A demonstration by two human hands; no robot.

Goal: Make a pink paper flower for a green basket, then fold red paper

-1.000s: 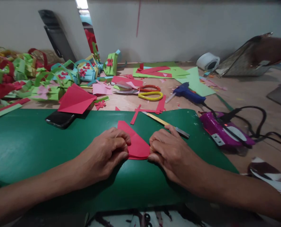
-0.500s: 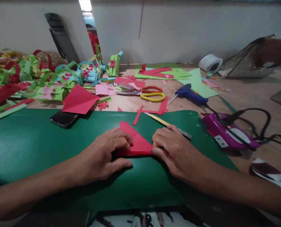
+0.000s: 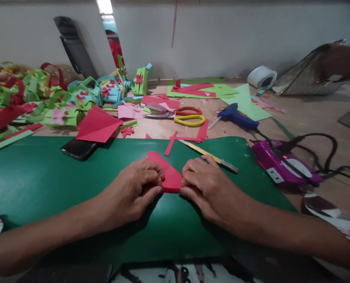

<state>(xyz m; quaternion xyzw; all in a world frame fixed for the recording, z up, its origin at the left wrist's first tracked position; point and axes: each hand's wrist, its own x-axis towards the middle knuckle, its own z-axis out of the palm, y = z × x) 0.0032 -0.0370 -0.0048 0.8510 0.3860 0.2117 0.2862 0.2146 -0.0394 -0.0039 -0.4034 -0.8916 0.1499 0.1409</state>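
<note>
A folded piece of red paper [image 3: 170, 179] lies on the green cutting mat [image 3: 83, 181], its pointed part facing away from me and a narrow folded band along its near edge. My left hand [image 3: 141, 186] pinches the left side of that band between thumb and curled fingers. At the band's right end my right hand [image 3: 202, 186] grips in the same way. Both hands rest low on the mat, and the paper's two ends are hidden under the fingers. Just beyond my right hand lies a yellow utility knife [image 3: 206, 152].
Behind the mat are scissors [image 3: 189, 116], a blue glue gun [image 3: 239, 118] and red paper strips [image 3: 171, 143]. A purple power box [image 3: 283, 163] with cables stands at right. Red sheets [image 3: 99, 124] partly cover a phone [image 3: 79, 149]. Small paper baskets [image 3: 64, 114] crowd the left.
My right hand has moved left along the paper's near edge, closer to my left hand. My left thumb has closed onto the folded band.
</note>
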